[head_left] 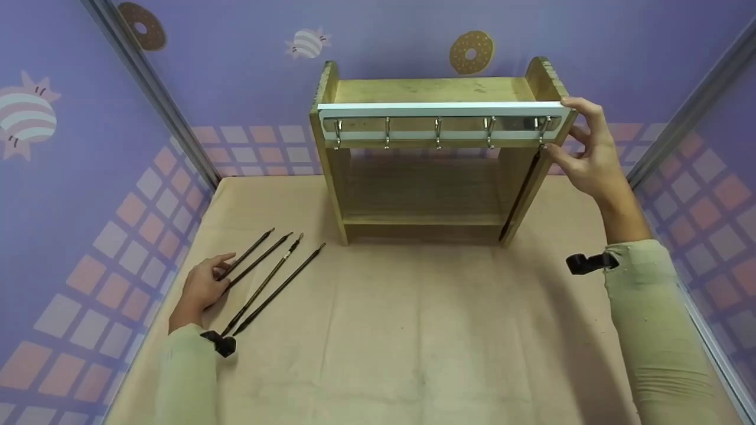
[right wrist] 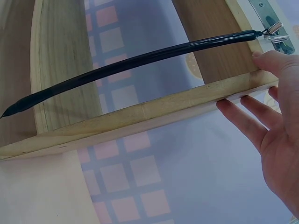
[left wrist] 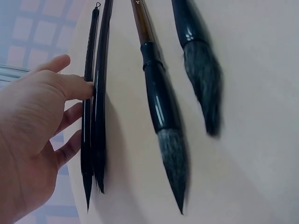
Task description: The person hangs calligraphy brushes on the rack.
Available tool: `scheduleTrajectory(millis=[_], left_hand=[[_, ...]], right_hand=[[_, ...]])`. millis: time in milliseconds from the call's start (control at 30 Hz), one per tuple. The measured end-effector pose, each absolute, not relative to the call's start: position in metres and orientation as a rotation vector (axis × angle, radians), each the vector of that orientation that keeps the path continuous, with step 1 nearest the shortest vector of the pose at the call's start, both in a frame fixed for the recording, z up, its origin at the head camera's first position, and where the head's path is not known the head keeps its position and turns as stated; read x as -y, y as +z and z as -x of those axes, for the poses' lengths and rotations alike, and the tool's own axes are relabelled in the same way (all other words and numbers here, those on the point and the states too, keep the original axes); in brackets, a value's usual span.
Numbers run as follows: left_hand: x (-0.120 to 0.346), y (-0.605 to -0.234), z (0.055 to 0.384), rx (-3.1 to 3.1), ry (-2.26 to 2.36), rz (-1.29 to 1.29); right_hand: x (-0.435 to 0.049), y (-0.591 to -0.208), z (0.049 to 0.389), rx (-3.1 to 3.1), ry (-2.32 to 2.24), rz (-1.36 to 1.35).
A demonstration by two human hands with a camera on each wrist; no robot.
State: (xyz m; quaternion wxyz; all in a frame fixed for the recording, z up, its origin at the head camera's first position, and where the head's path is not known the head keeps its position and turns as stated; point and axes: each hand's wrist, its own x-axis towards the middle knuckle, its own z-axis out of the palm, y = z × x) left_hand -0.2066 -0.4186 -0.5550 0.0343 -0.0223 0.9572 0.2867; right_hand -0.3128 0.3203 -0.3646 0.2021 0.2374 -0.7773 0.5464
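Brush [right wrist: 140, 61], loop [right wrist: 265, 32] clear only in right-wrist view; hands [head_left: 205, 284] [head_left: 592, 159] round thin brushes [left wrist: 99, 126], rack [head_left: 437, 90]

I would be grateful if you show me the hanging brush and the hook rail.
Hanging brush [right wrist: 140, 61]: right wrist view, middle of its dark handle.
Hook rail [head_left: 412, 124]: head view, its metal plate, near the middle.

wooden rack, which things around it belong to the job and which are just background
Likely the job:
wooden rack
five-hook rail
calligraphy brush at end hook
four other calligraphy brushes
left hand
right hand

Seemingly background:
doughnut wall prints
candy wall prints
black wrist devices
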Motion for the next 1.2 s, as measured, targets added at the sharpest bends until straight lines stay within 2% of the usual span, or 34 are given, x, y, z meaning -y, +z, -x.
scheduleTrajectory(millis=[933, 1200], left_hand=[[0.423, -0.556, 0.212, -2.856, 0.899, 0.105], [0.424, -0.544, 0.215, -2.856, 0.907, 0.162]], right_hand=[[-0.321, -0.368, 0.314, 2.136, 1.542, -0.704], [-0.321, -0.367, 0.314, 2.109, 1.582, -0.722]])
